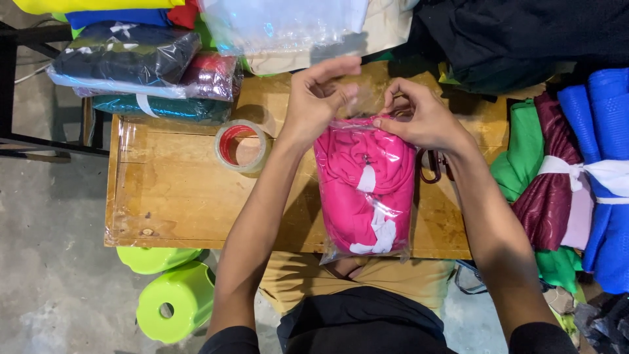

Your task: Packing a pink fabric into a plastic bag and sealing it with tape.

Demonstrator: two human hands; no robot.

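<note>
Your right hand [426, 121] has its fingertips [380, 122] pinched shut on the top edge of the clear plastic bag holding a folded pink garment with white trim [367, 187], thumb tucked under the film. Your left hand [318, 98] is half curled just above it, thumb and forefinger closed on the loose flap of the same bag's mouth — the other fingers stand open. The bag lies lengthwise on the varnished wooden table [170, 190], its lower end hanging over the near edge above your lap.

It looks as though you are at the closing step: the garment is fully inside and the flap is being folded over. The next move probably calls for holding that fold flat with one hand while the other frees itself — the roll of clear tape with a red core [242, 145] sits near your left forearm, within easy reach. Stacked bagged garments [131, 62] lie beyond it, well apart.
</note>
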